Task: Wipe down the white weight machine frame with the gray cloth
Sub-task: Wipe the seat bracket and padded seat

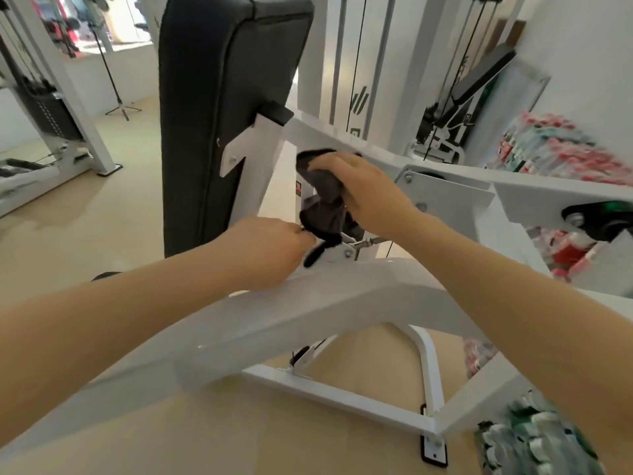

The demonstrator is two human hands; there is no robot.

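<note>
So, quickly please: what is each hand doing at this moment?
Left hand: fingers curled, pinching the lower end of the gray cloth.
Right hand: gripping the upper part of the same cloth, against the white frame.

Weight machine frame point(308, 303): white-painted metal, smooth and glossy. Cloth point(323, 200): soft dark-gray fabric, matt. Back pad point(212, 97): black leather-like upholstery, stitched, slight sheen. Bolts point(347, 254): bare bright metal.
</note>
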